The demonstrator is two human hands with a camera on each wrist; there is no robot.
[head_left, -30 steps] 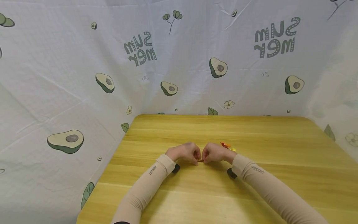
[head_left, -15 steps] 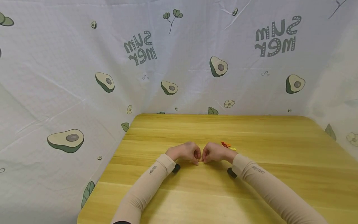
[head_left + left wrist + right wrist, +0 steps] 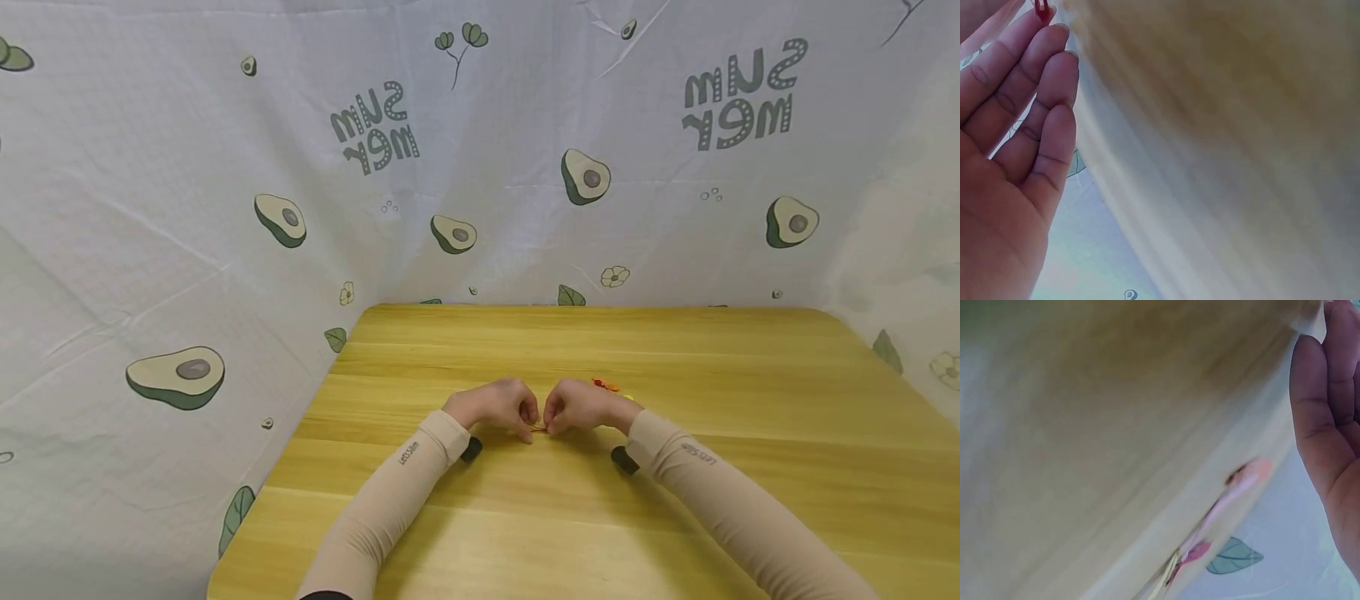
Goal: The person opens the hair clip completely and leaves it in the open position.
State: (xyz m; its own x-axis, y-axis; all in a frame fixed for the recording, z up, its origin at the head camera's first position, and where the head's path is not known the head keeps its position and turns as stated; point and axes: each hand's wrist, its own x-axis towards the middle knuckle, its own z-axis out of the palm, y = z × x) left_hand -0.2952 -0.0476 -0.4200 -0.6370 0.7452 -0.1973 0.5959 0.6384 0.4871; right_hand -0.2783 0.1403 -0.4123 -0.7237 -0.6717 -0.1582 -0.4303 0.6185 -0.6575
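curtained-off tabletop workspace, wood-grain table [image 3: 510,533], white avocado-print cloth [image 3: 510,125] hung behind and beside it, room type unclear

The cloth backdrop [image 3: 510,167] across the upper frame is white, printed with green-edged avocado halves, green leaves and grey mirrored "summer" lettering. Below, the worktop [image 3: 540,533] is yellow with streaked wood grain. Both sleeves [image 3: 397,492] are beige, dark-lettered. The cord bundle [image 3: 606,385], right of centre, mixes red, orange and yellow; the forked cord [image 3: 1042,11], upper left, is red.

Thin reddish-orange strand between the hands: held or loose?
Held: in head view, the strand runs between left hand and right hand, both pinching. Tautness: cannot tell.
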